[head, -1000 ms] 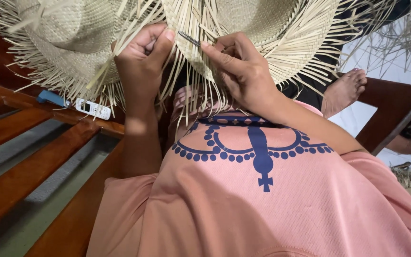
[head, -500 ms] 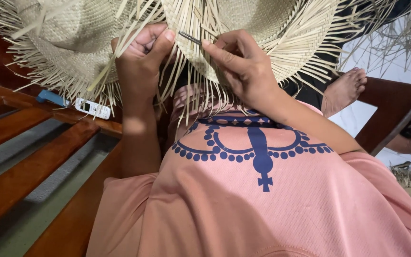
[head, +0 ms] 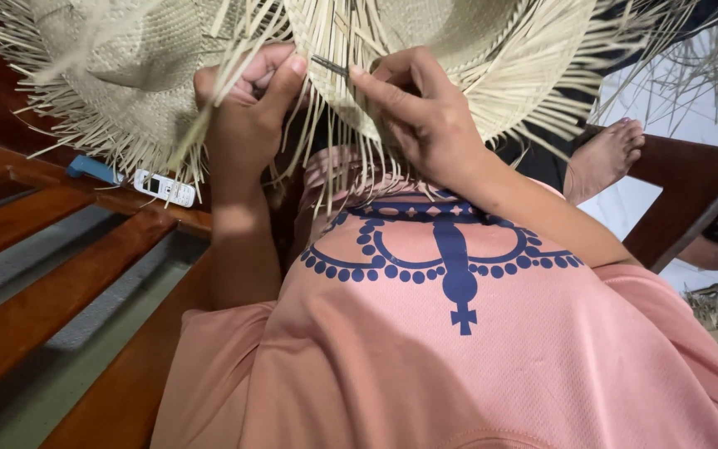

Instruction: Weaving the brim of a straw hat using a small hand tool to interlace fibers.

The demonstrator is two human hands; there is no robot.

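Far left, a slatted wooden bench (head: 60,291) of glossy reddish-brown boards runs away from the viewer, with grey floor showing between the slats. On its upper slat lie a small blue plastic object (head: 91,169) and, just beside it, a slim white handset (head: 164,188) with a dark little screen.

Above them hangs a woven straw hat (head: 126,58), pale beige, its weave tight and basket-like, its edge breaking into loose, flat, stiff strands that fan outward like a fringe. A second woven straw piece (head: 467,33) of the same dry fibre sits to its right, at the top centre, with long unwoven strands drooping down over the lap.

The left hand (head: 251,108) is raised among those strands, its fingers (head: 288,75) curled together and pinched on a thin dark needle-like tool (head: 330,66), thumb pressing toward the forefinger. The right hand (head: 425,116) meets it from the other side, forefinger stretched to the same tool's end and the other fingers bent closed around a few straw strands.

Below both hands spreads a salmon-pink knit shirt (head: 475,366), finely ribbed, printed with a navy beaded-arc and cross motif. Further right, a bare foot (head: 604,154) rests on a dark polished wooden chair arm (head: 691,199).
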